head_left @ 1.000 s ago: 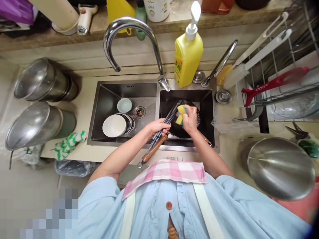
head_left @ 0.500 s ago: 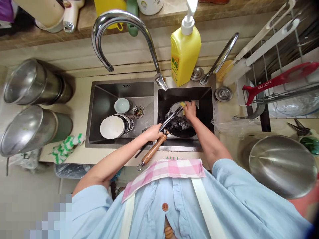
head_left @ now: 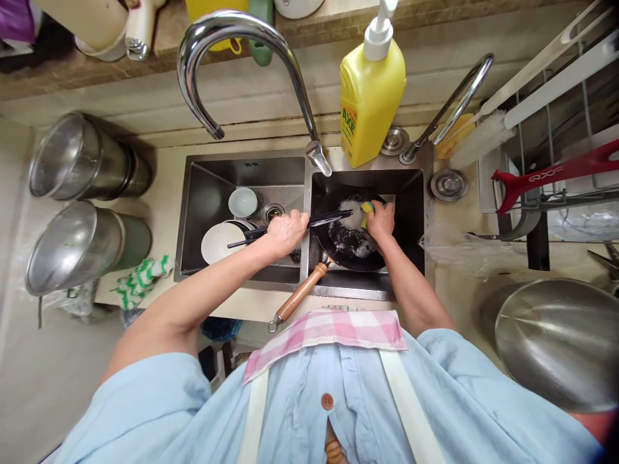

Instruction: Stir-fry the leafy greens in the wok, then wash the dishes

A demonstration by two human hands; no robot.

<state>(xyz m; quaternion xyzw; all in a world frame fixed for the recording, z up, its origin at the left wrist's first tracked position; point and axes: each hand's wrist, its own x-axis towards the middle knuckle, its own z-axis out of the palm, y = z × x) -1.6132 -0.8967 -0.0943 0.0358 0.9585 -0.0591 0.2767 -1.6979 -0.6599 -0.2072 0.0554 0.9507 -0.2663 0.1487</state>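
My left hand [head_left: 284, 233] is closed round a bundle of dark chopsticks [head_left: 325, 221], held level across the divider of the double sink. Their tips reach over a black pan [head_left: 349, 248] with soapy foam in the right basin. My right hand [head_left: 381, 222] grips a yellow sponge [head_left: 367, 207] and presses it at the pan's far side, close to the chopstick tips. The pan's wooden handle [head_left: 298, 295] sticks out over the sink's front edge toward me.
The left basin holds stacked bowls [head_left: 223, 240] and a small cup [head_left: 242, 202]. A curved tap [head_left: 242, 45] arches above; a yellow soap bottle [head_left: 371, 96] stands behind the sink [head_left: 193, 193]. Steel pots [head_left: 77, 245] lie left, a steel lid [head_left: 561, 341] right, a dish rack [head_left: 551, 161] beyond.
My left hand has swung the chopsticks from a slant to level, moving left off the pan handle. My right hand with the sponge went to the pan's far side; foam now shows.
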